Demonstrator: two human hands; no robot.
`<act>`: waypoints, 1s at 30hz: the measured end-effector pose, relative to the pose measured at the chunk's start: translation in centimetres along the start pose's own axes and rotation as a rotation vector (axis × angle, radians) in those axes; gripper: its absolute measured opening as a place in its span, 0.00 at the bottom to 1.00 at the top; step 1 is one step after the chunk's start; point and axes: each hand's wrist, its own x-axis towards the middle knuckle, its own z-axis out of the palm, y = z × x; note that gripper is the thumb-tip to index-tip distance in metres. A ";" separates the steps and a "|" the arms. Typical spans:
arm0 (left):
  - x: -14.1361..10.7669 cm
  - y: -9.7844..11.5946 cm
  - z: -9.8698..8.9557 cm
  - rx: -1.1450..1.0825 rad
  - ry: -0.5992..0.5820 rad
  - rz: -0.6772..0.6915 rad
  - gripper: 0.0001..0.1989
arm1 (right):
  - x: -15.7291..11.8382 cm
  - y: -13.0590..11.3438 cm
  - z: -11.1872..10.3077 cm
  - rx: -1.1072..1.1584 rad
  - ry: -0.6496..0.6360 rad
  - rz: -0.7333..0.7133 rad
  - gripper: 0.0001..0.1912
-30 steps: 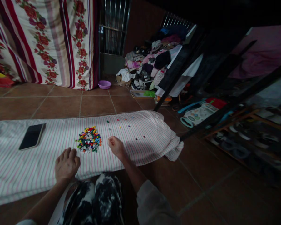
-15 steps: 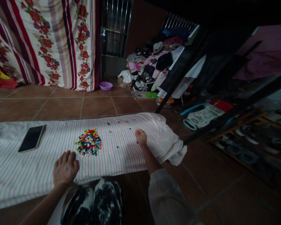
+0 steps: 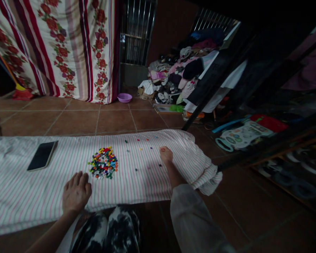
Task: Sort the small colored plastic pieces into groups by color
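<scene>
A striped white cloth (image 3: 21, 191) lies on the brown tile floor in front of me. On it sits a pile of small coloured beads (image 3: 103, 163), with a few loose beads (image 3: 140, 149) scattered to its right. My left hand (image 3: 76, 191) rests flat on the cloth near the pile's lower left, fingers apart. My right hand (image 3: 166, 154) is stretched out to the right among the loose beads, fingers curled down onto the cloth; what it pinches is too small to see. A black phone (image 3: 42, 155) lies on the cloth at the left.
A flowered curtain (image 3: 68, 49) hangs at the back left, with a purple bowl (image 3: 124, 97) beside it. A heap of clothes (image 3: 179, 75) fills the back middle. A dark metal frame (image 3: 208, 95) and a toy (image 3: 238, 135) stand on the right.
My right hand has moved from beside the bead pile out to the right, to the loose beads. The left hand has stayed put. The view has shifted slightly.
</scene>
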 end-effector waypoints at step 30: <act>0.1 -0.1 0.3 -0.081 0.011 -0.022 0.18 | -1.4 -2.6 -1.2 -0.026 0.058 -0.108 0.13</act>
